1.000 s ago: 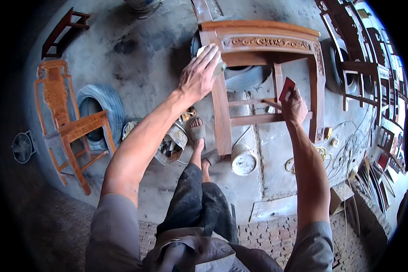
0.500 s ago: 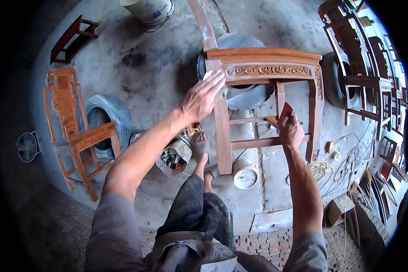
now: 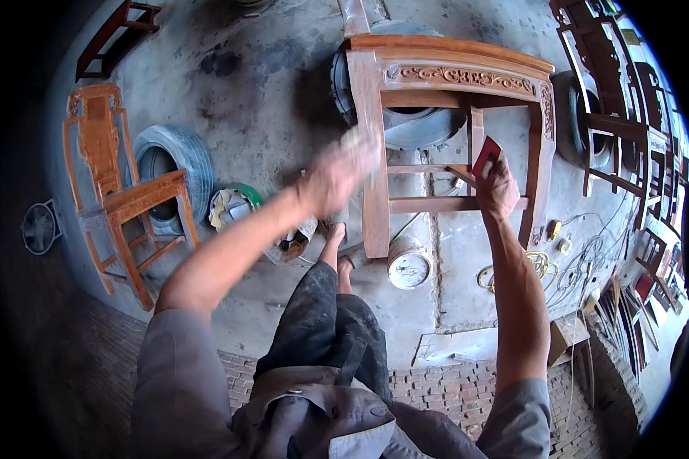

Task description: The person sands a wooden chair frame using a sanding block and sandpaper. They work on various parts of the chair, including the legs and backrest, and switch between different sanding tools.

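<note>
A brown wooden chair point(image 3: 482, 55) with a carved front apron stands before me. Its near left leg point(image 3: 376, 203) is dusted pale along the upper part. My left hand point(image 3: 337, 176) is at this leg, blurred by motion; something pale shows at the fingertips, too smeared to name. My right hand point(image 3: 497, 191) is closed around a flat red piece point(image 3: 486, 156), held inside the chair frame, just above the lower stretcher point(image 3: 436, 204). Whether the red piece is sandpaper or something stiffer, I cannot tell.
Behind the chair lies a tire point(image 3: 429, 131). A lidded white bucket point(image 3: 409, 264) sits below the leg. To the left are an orange-brown chair point(image 3: 142, 193), another tire point(image 3: 199, 164) and an open container point(image 3: 236, 205). Cables point(image 3: 586, 268) and dark chairs point(image 3: 616, 126) are at right.
My left hand has slid down along the chair leg and blurred. My right hand still grips the red piece. The view has shifted, so the chair sits higher in the picture.
</note>
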The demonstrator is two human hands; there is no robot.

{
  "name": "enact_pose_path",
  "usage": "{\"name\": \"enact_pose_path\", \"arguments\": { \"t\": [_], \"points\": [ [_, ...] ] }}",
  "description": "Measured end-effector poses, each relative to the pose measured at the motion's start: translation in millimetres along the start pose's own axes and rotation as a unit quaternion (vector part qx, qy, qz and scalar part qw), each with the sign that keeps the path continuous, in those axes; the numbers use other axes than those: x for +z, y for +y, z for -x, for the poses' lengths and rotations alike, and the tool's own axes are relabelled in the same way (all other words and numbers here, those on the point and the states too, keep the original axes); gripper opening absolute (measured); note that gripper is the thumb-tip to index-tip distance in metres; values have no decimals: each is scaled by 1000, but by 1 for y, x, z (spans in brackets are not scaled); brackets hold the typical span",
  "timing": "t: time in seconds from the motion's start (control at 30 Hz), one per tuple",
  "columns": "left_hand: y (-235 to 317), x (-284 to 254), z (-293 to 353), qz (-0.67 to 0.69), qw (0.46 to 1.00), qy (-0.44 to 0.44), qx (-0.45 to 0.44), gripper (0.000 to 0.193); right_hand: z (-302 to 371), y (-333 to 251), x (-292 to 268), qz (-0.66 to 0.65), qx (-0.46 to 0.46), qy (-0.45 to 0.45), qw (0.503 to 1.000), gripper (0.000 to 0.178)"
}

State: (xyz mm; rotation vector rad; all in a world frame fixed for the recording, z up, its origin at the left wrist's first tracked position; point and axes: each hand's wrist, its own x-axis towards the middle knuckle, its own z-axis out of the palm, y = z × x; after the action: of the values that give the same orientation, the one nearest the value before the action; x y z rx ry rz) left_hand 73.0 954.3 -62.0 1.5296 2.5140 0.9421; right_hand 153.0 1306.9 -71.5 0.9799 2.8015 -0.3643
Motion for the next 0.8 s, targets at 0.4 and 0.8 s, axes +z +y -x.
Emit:
{"name": "enact_pose_path", "arguments": {
  "t": [0.4, 0.8],
  "points": [
    [87, 35, 92, 99, 992, -73, 24, 54, -7, 7, 4, 25, 1, 25, 999, 43],
    [85, 35, 101, 50, 995, -84, 20, 63, -8, 2, 10, 18, -25, 31, 999, 46]
  ]
}}
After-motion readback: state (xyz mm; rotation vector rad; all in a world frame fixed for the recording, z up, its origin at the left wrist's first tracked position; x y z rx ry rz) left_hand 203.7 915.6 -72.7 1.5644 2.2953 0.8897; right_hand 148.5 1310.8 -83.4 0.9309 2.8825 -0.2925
